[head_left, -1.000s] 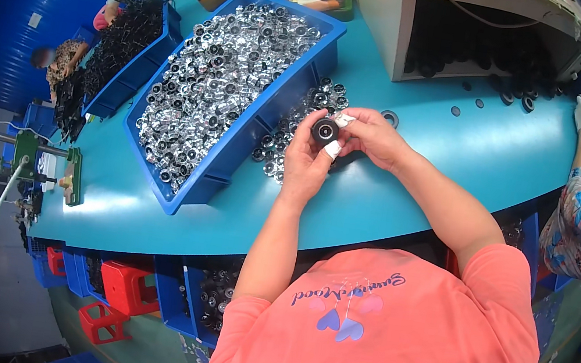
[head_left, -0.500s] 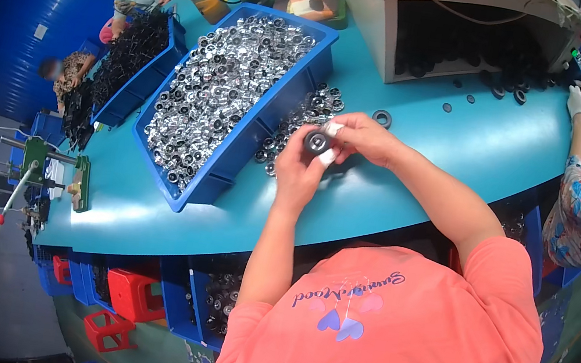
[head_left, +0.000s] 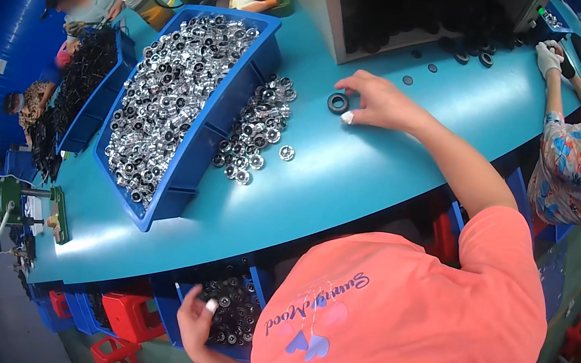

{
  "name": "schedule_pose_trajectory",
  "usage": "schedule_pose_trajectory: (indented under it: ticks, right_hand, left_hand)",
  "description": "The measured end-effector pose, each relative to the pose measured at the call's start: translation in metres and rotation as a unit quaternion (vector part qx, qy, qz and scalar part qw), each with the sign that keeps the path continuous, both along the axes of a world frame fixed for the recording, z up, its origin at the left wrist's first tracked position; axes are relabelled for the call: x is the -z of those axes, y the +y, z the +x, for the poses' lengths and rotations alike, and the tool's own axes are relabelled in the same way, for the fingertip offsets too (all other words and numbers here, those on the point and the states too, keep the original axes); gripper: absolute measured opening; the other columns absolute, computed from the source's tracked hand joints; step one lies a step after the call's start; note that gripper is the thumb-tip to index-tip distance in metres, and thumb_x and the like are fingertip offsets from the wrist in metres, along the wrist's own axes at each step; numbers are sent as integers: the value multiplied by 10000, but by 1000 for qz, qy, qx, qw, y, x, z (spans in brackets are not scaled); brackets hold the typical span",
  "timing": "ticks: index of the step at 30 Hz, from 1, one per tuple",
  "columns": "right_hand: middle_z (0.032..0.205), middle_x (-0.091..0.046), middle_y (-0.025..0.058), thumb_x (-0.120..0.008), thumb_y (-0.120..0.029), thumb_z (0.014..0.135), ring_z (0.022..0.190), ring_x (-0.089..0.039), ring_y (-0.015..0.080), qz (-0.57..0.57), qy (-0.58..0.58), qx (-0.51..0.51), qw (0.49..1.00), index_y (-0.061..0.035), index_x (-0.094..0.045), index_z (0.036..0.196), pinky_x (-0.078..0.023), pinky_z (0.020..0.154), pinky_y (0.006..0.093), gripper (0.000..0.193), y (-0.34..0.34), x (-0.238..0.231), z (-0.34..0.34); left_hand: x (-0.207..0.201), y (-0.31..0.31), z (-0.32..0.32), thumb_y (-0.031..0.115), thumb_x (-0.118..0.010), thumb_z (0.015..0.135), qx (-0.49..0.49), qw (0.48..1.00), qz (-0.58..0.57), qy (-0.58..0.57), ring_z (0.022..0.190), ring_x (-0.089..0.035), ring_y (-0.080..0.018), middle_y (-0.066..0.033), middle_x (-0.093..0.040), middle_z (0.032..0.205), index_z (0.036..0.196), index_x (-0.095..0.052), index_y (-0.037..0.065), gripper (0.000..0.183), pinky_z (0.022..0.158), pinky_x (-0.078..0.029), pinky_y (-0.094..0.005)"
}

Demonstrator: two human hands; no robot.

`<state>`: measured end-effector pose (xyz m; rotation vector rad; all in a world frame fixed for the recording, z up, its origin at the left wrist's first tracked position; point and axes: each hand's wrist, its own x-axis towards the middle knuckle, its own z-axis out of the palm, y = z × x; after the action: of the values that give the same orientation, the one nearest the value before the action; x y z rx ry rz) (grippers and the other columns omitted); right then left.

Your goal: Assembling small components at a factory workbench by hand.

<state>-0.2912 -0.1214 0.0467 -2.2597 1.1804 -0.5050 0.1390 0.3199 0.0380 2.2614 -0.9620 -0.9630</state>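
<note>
My right hand point(head_left: 383, 104) is over the table with thumb and index finger spread around a black rubber ring point(head_left: 338, 103). The fingers are not closed on it, and I cannot tell whether the thumb touches its edge. White wrapping covers the thumb tip. Low on the left, my left hand point(head_left: 196, 323) is at a blue bin point(head_left: 172, 313) below the table edge, fingers apart and nothing held. Inside that bin lie many small wheels with black rims point(head_left: 234, 315). Shiny silver wheel hubs point(head_left: 257, 128) lie loose on the table, with one hub point(head_left: 286, 153) apart from them.
A large blue crate point(head_left: 188, 167) heaped with silver hubs stands left of the loose ones. Beyond the right hand is a white box-like housing point(head_left: 315, 7) with black rings inside. A gloved co-worker point(head_left: 579, 159) sits at right; a green hand press point(head_left: 12, 205) is at left.
My hands have parted from the wheel they held together. The left went down to the bin below the table; the right moved to the black ring. The view has shifted.
</note>
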Motion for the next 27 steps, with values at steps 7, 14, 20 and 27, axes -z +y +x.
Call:
schedule_pose_trajectory:
  ticks: [7, 14, 20, 27]
  right_hand:
    - [1060, -605, 85, -827, -186, 753, 866, -635, 250, -30, -95, -63, 993, -101, -674, 1209, -541, 780, 384, 488, 17, -4, 41]
    - [993, -613, 39, -805, -135, 745, 750, -598, 178, -17, -199, -139, 970, -129, -692, 1197, -529, 685, 316, 466, 58, -32, 80]
    - [1038, -627, 68, -803, -181, 798, 793, -637, 183, 64, -184, -92, 977, -76, -675, 1187, -539, 715, 337, 424, 28, -4, 80]
    - [1054, -606, 121, -789, -264, 775, 1021, -631, 340, -13, -22, -123, 992, -65, -686, 1113, -531, 837, 469, 405, 48, 4, 94]
  left_hand:
    - [-19, -215, -119, 224, -665, 960, 192, 916, -257, 241, 673, -578, -127, -37, -603, 840, 1356, -578, -15, 471, 615, -482, -269]
    - [11, -315, -169, 396, -535, 1053, 149, 772, -283, 550, 939, -652, -221, -144, -643, 1152, 1464, -467, 17, 563, 716, -569, -349]
    - [26, -316, -148, 285, -519, 1070, 95, 716, -338, 604, 913, -638, -208, -167, -645, 1178, 1505, -425, 5, 526, 835, -563, -356]
    - [24, -318, -144, 282, -391, 1104, 68, 711, -356, 602, 1128, -642, -313, -246, -568, 1379, 1556, -310, -26, 553, 952, -548, -410]
